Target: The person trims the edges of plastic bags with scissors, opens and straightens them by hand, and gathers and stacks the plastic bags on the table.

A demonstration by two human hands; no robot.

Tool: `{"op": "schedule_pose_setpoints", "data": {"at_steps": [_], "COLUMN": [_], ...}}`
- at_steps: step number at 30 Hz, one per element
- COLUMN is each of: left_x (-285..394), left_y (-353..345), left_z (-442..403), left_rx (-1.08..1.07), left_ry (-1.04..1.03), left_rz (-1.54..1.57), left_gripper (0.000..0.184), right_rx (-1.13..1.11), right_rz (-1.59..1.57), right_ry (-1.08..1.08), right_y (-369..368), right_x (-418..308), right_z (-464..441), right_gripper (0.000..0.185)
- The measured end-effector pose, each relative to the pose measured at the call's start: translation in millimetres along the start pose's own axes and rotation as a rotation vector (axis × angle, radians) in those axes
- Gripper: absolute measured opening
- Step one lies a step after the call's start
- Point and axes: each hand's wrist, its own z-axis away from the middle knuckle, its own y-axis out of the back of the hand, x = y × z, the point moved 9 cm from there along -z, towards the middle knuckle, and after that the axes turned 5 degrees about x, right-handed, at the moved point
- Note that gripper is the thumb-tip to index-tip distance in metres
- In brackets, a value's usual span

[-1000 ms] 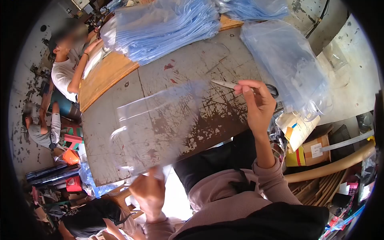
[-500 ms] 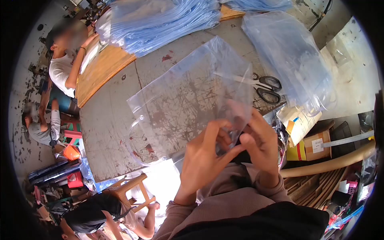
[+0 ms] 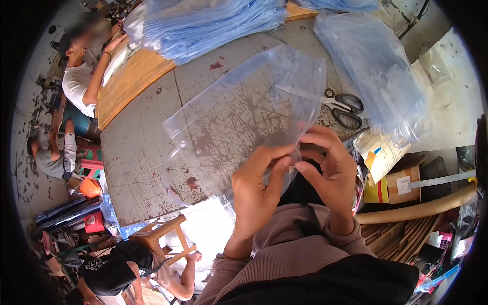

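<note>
A clear plastic bag (image 3: 229,101) lies spread over the scratched grey table (image 3: 137,168), its near right edge lifted between my hands. My left hand (image 3: 262,185) pinches that edge, thumb and index finger pressed together. Close beside it, my right hand (image 3: 328,170) grips the same edge, its thumb near the left thumb and its other fingers curled. Black-handled scissors (image 3: 347,111) rest just beyond the hands, their blades partly under the clear plastic. Small round snaps (image 3: 183,145) show at the bag's left end.
Thick stacks of bluish plastic bags (image 3: 213,25) fill the table's far side. More clear bags (image 3: 373,71) lie at the right. A cardboard box (image 3: 404,184) and a long tube (image 3: 422,206) stand below right. Other people (image 3: 81,81) sit at the left; another person (image 3: 109,274) is below, near a wooden stool (image 3: 165,239).
My hands have drawn closer together along the bag's edge, with the left fingers straightening and the thumbs meeting near it. The view has shifted slightly.
</note>
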Motion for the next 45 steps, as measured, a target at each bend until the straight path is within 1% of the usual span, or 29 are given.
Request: {"op": "schedule_pose_setpoints", "data": {"at_steps": [1, 3, 4, 6, 7, 9, 13, 15, 16, 19, 21, 22, 23, 24, 25, 26, 27, 29, 31, 33, 34, 36, 38, 39, 40, 41, 43, 44, 45], "left_x": [0, -7, -5, -2, -1, -3, -2, 0, 0, -7, -7, -8, -3, -2, -20, -26, -32, -35, -36, -39, -41, -37, -36, -35, -35, -39, -58, -56, -61], "left_y": [-1, 2, 2, 7, 8, 11, 20, 25, 25, 30, 20, 25, 15, 5, 0, 1, 0, -1, -2, -3, -4, -4, -2, 3, 9, 12, 24, 24, 26], "left_z": [1, 2, 2, 2, 2, 5, 9, 10, 10, 10, 10, 10, 11, 16, 24, 26, 28, 30, 32, 30, 29, 26, 24, 21, 18, 18, 16, 16, 17], "left_rx": [-0.001, 0.048, 0.050, 0.124, 0.126, 0.125, 0.163, 0.186, 0.187, 0.231, -0.017, -0.020, -0.191, -0.361, -0.520, -0.519, -0.537, -0.550, -0.534, -0.544, -0.560, -0.558, -0.555, -0.500, -0.442, -0.442, -0.366, -0.364, -0.323], "left_ry": [0.001, 0.097, 0.099, 0.108, 0.110, 0.167, 0.155, 0.138, 0.137, 0.141, 0.068, 0.070, -0.066, -0.204, -0.197, -0.192, -0.196, -0.193, -0.175, -0.129, -0.087, -0.106, -0.126, -0.095, -0.063, -0.061, 0.112, 0.115, 0.253], "left_rz": [0.000, 0.068, 0.066, 0.207, 0.205, 0.313, 0.406, 0.439, 0.437, 0.456, 0.055, 0.055, -0.246, -0.546, -0.703, -0.707, -0.734, -0.762, -0.816, -0.768, -0.719, -0.686, -0.655, -0.477, -0.301, -0.300, -0.217, -0.216, -0.130], "left_gripper": [0.020, 0.018, 0.018, 0.017, 0.017, 0.017, 0.018, 0.017, 0.017, 0.019, 0.033, 0.033, 0.045, 0.057, 0.077, 0.077, 0.079, 0.080, 0.077, 0.073, 0.070, 0.068, 0.066, 0.058, 0.050, 0.050, 0.026, 0.026, 0.018], "right_rx": [0.001, 0.023, 0.021, 0.065, 0.064, 0.109, 0.127, 0.083, 0.082, 0.087, 0.184, 0.168, 0.152, 0.153, 0.095, 0.032, 0.030, 0.080, 0.110, 0.149, 0.139, 0.133, 0.037, -0.025, -0.025, -0.065, -0.109, -0.131, -0.153], "right_rz": [0.000, 0.009, 0.007, -0.004, -0.005, -0.079, -0.080, 0.001, -0.001, 0.124, 0.156, 0.280, 0.404, 0.402, 0.581, 0.757, 0.753, 0.767, 0.796, 0.826, 0.839, 0.855, 0.809, 0.790, 0.792, 0.749, 0.706, 0.686, 0.667], "right_ry": [-0.001, -0.002, -0.004, -0.017, -0.020, -0.093, -0.067, -0.021, -0.021, -0.031, -0.067, -0.075, -0.081, -0.082, -0.016, 0.053, 0.056, 0.034, 0.069, 0.106, 0.131, 0.152, 0.160, 0.219, 0.217, 0.195, 0.170, 0.133, 0.097], "right_y": [0, 2, 1, 4, 4, 8, 6, 6, 7, 10, 22, 28, 37, 46, 50, 45, 44, 45, 42, 37, 31, 23, 9, 1, 0, -2, -5, -4, -3], "right_x": [1, 6, 5, 4, 5, 13, 6, 8, 8, 12, 25, 30, 36, 44, 51, 51, 53, 53, 57, 56, 53, 49, 49, 43, 41, 43, 42, 44, 46], "right_z": [2, 5, 6, 6, 7, 10, 7, 8, 7, 1, -13, -24, -37, -47, -56, -60, -59, -55, -43, -29, -21, -6, 6, 9, 10, 11, 9, 5, 3], "right_gripper": [0.032, 0.026, 0.026, 0.016, 0.016, 0.009, 0.006, 0.007, 0.007, 0.006, 0.005, 0.006, 0.007, 0.007, 0.009, 0.011, 0.011, 0.018, 0.021, 0.023, 0.026, 0.028, 0.028, 0.028, 0.028, 0.028, 0.027, 0.027, 0.027]}}
